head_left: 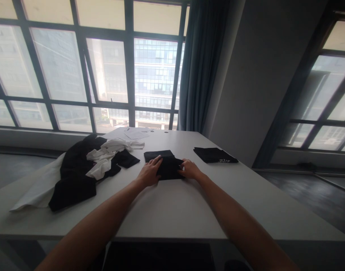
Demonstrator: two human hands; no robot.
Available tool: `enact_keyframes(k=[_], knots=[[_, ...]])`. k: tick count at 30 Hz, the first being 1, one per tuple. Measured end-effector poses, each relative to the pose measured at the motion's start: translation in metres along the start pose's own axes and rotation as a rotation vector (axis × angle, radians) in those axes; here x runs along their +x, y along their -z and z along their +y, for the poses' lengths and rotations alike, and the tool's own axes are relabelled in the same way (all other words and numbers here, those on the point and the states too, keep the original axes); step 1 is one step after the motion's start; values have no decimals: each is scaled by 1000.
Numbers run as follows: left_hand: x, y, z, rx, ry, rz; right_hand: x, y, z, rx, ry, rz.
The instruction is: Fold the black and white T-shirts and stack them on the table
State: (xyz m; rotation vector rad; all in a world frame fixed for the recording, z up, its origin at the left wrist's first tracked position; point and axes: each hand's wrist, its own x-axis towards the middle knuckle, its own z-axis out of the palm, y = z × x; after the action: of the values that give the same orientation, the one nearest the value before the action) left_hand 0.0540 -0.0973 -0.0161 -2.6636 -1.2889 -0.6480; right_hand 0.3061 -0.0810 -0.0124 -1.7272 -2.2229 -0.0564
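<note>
A folded black garment (165,162) lies on the white table (172,210) in front of me. My left hand (150,172) rests flat on its left side, fingers stretched over the cloth. My right hand (189,168) grips the garment's right edge, with the fingers curled onto the fabric. Both forearms reach out from the bottom of the view.
A heap of black and white clothes (87,169) sprawls over the table's left part. Another folded black garment with white print (214,155) lies at the right. Papers (130,133) sit at the far edge by the windows. A dark curtain (199,64) hangs behind.
</note>
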Motion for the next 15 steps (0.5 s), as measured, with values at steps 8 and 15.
enact_keyframes(k=[8, 15], knots=[[1, -1, -1, -22, 0, 4, -1, -5, -3, 16, -169, 13], [1, -2, -2, -5, -13, -10, 5, -11, -5, 101, -328, 53]])
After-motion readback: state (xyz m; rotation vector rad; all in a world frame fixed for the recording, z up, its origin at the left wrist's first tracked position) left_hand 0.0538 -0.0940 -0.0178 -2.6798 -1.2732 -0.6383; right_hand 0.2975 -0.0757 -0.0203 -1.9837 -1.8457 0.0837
